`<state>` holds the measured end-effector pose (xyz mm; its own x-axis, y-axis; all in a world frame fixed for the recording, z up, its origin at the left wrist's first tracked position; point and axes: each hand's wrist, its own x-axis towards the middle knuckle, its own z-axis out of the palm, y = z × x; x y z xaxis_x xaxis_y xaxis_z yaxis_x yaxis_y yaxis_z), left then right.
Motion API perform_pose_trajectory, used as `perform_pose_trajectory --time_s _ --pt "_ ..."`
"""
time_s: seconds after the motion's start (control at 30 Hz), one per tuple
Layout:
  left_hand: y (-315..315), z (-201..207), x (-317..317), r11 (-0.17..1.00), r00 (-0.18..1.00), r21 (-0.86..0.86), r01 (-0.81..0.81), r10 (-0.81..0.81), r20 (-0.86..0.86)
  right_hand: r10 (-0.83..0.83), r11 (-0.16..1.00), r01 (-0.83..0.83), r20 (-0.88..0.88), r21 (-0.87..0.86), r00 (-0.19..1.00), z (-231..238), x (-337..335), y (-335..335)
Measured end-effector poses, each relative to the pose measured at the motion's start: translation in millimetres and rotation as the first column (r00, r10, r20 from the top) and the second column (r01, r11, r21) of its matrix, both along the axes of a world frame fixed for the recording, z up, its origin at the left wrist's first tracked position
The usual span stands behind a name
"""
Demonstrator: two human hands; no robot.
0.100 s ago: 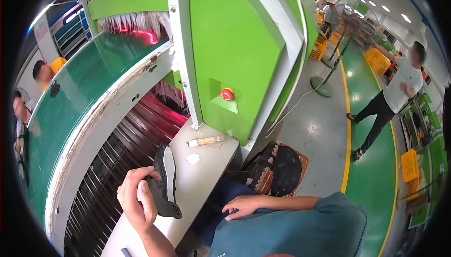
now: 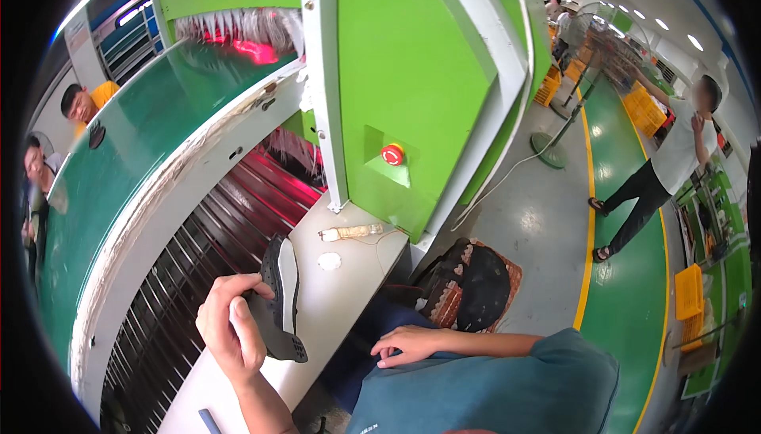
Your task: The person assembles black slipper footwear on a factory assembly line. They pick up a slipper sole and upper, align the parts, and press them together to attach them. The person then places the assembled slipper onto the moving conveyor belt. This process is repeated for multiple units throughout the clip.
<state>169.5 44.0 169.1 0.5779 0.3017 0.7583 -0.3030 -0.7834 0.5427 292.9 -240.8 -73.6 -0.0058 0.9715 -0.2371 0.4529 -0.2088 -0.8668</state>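
Observation:
My left hand [image 2: 230,327] is closed around a dark grey shoe sole [image 2: 281,343], thumb on the near side and fingers on the far side. The lower end of this sole, with small holes or studs, sticks out to the right of the hand. Just beyond it, a black shoe sole with a white side [image 2: 287,287] rests on the inner edge of the white tabletop [image 2: 337,299], against the rollers. Whether the two soles touch cannot be made out. My right hand [image 2: 408,345] lies over my lap, fingers loosely stretched and holding nothing.
Metal rollers [image 2: 202,275] run beside the tabletop, below a green curved conveyor belt [image 2: 151,125]. A green machine housing [image 2: 412,77] with a red button [image 2: 392,154] stands ahead. A tape-wrapped tool [image 2: 353,232] and a white disc [image 2: 329,261] lie on the tabletop. Other people stand left and right.
The whole view has shifted slightly. My hands keep their hold and place. The person on the right has raised a hand toward the head.

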Motion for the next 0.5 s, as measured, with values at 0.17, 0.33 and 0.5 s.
perform_pose_trajectory --time_s 0.17,0.33,0.5 --pt "-5.2 -11.6 4.1 0.995 0.997 -0.097 -0.014 0.02 0.071 -0.215 0.878 0.24 -0.107 0.413 0.971 56.8 -7.1 15.4" --pt "-12.8 -14.3 3.4 0.987 0.994 -0.121 0.106 -0.103 0.033 -0.321 0.68 0.331 -0.14 0.654 0.937 102.6 -2.8 36.2" --pt "-20.8 -8.5 5.6 0.987 0.993 -0.11 0.117 -0.117 0.006 -0.309 0.699 0.369 -0.207 0.612 0.928 110.6 -7.7 52.2"
